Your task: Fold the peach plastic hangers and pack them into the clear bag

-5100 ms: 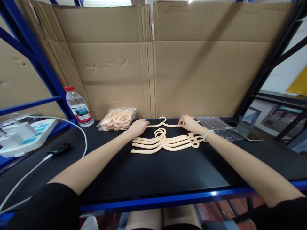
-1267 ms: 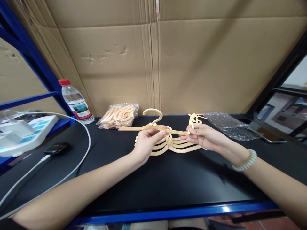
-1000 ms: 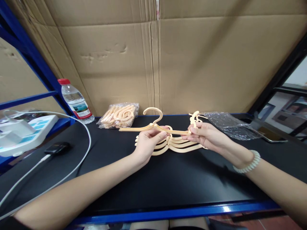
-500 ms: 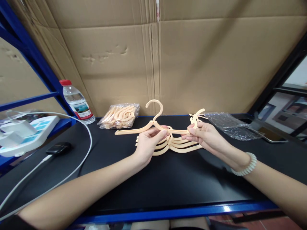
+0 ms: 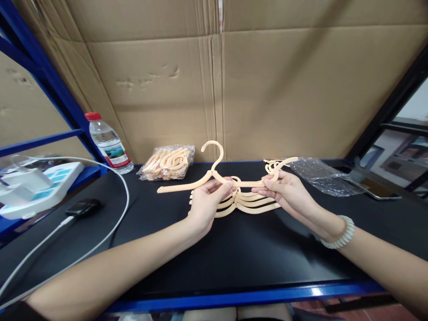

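Note:
Above the table I hold a beige folding clothes hanger (image 5: pixel 187 186), hook upward, between both hands. My left hand (image 5: pixel 206 200) pinches its arm just right of the centre joint. Farther out, my right hand (image 5: pixel 288 189) grips the same side near its end, where a beige piece (image 5: pixel 284 165) sticks up past the fingers. The fingertips hide how that piece joins. Behind and below my hands, several beige hangers (image 5: pixel 256 207) lie spread in a row on the table, partly covered. More beige parts (image 5: pixel 270 167) rest just behind my right hand.
At the back stands a clear bag of beige hanger parts (image 5: pixel 167 162), with a red-capped water bottle (image 5: pixel 109 145) to its left. An empty plastic bag (image 5: pixel 321 176) partly covers a phone (image 5: pixel 379 191). On the left are a power strip (image 5: pixel 58 185), a black device (image 5: pixel 83 207) and a white cable (image 5: pixel 126 196).
The piece at my right hand has swung outward to the right and lies flatter. The hanger's left arm has dipped a little and its hook has shifted slightly left.

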{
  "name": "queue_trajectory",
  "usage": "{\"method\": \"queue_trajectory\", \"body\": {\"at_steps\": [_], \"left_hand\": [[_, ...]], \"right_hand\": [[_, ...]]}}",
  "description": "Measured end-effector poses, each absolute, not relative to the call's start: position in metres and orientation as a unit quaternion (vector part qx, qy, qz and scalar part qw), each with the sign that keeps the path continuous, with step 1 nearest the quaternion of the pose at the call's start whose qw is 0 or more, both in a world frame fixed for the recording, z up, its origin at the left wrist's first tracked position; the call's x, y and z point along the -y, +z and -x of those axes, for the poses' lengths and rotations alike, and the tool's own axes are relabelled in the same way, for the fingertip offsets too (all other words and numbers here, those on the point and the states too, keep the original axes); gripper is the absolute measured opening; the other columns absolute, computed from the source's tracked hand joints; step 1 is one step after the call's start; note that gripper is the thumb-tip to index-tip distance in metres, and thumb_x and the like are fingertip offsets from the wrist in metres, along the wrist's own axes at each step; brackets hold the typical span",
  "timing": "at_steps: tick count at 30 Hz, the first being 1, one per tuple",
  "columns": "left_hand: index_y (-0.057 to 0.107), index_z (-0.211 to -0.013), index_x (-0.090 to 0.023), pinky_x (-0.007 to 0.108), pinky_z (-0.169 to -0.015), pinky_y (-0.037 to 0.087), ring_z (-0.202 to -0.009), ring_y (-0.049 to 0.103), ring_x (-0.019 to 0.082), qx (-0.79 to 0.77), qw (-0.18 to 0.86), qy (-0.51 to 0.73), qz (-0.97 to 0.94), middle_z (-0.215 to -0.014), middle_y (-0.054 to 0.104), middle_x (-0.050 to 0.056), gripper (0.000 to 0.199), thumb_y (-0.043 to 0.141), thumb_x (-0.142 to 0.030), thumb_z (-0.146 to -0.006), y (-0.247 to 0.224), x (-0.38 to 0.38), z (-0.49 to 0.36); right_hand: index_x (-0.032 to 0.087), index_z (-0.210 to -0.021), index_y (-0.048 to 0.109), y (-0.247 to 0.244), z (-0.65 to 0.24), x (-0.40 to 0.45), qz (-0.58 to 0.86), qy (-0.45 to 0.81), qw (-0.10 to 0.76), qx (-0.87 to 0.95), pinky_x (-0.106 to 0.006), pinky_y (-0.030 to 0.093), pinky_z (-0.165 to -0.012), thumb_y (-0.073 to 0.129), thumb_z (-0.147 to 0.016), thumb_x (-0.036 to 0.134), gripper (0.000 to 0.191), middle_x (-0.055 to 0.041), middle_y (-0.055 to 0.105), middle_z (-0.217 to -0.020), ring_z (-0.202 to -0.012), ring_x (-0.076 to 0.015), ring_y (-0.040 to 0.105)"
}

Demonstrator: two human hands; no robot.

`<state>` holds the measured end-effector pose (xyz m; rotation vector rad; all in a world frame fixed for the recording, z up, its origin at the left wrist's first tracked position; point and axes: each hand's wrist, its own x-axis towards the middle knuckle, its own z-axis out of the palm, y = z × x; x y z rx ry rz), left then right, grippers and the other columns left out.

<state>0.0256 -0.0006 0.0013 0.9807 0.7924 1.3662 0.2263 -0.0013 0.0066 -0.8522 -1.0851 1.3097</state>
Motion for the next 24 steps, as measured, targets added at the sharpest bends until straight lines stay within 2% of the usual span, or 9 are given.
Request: {"method": "queue_trajectory", "body": {"at_steps": [7,11,15,18,21,24], "left_hand": [[0.076,-0.081,-0.012,0.024,-0.084,0.054,-0.078,0.07,0.013,-0.35,0.601,0.592,-0.407,-0.083,0.076,0.006,0.015,0.081,-0.021,-0.069,0.003,0.0,-0.027],[0.076,-0.08,-0.013,0.025,-0.086,0.055,-0.081,0.071,0.014,-0.346,0.607,0.594,-0.398,-0.088,0.076,0.006,0.012,0.079,-0.019,-0.071,0.003,-0.002,-0.026],[0.075,-0.081,-0.013,0.027,-0.09,0.054,-0.082,0.071,0.015,-0.351,0.604,0.591,-0.402,-0.09,0.075,0.006,0.015,0.081,-0.021,-0.07,0.003,-0.003,-0.024],[0.076,-0.083,-0.013,0.028,-0.091,0.054,-0.083,0.071,0.016,-0.349,0.599,0.587,-0.418,-0.09,0.075,0.007,0.02,0.082,-0.024,-0.068,0.001,-0.004,-0.023],[0.076,-0.083,-0.013,0.03,-0.093,0.053,-0.086,0.071,0.017,-0.344,0.599,0.581,-0.43,-0.097,0.075,0.008,0.02,0.082,-0.026,-0.068,-0.001,-0.004,-0.022],[0.076,-0.082,-0.013,0.031,-0.094,0.053,-0.087,0.07,0.017,-0.343,0.606,0.576,-0.428,-0.102,0.074,0.008,0.019,0.082,-0.026,-0.069,-0.002,-0.003,-0.022]], "right_hand": [[0.017,-0.072,0.059,0.002,-0.224,0.001,0.353,0.557,0.596,0.458,-0.031,0.062,-0.075,0.088,-0.061,0.034,0.035,-0.0016,0.07,-0.069,-0.074,-0.0231,0.074],[0.018,-0.073,0.06,0.001,-0.224,0.0,0.346,0.545,0.595,0.479,-0.032,0.061,-0.073,0.087,-0.063,0.036,0.034,0.0005,0.069,-0.07,-0.072,-0.0211,0.074],[0.017,-0.078,0.066,0.007,-0.232,-0.005,0.368,0.518,0.554,0.538,-0.031,0.06,-0.069,0.084,-0.066,0.038,0.03,-0.0045,0.072,-0.083,-0.076,-0.0198,0.072],[0.016,-0.077,0.072,0.013,-0.244,-0.012,0.378,0.479,0.562,0.558,-0.029,0.057,-0.072,0.08,-0.07,0.042,0.028,-0.0067,0.072,-0.088,-0.081,-0.018,0.067],[0.018,-0.069,0.072,0.018,-0.26,-0.022,0.358,0.453,0.599,0.555,-0.024,0.054,-0.062,0.079,-0.071,0.044,0.027,-0.0034,0.068,-0.077,-0.07,-0.013,0.062],[0.02,-0.069,0.07,0.024,-0.277,-0.029,0.347,0.448,0.609,0.555,-0.021,0.047,-0.051,0.081,-0.069,0.039,0.022,0.0013,0.063,-0.065,-0.054,-0.0082,0.052]]}}
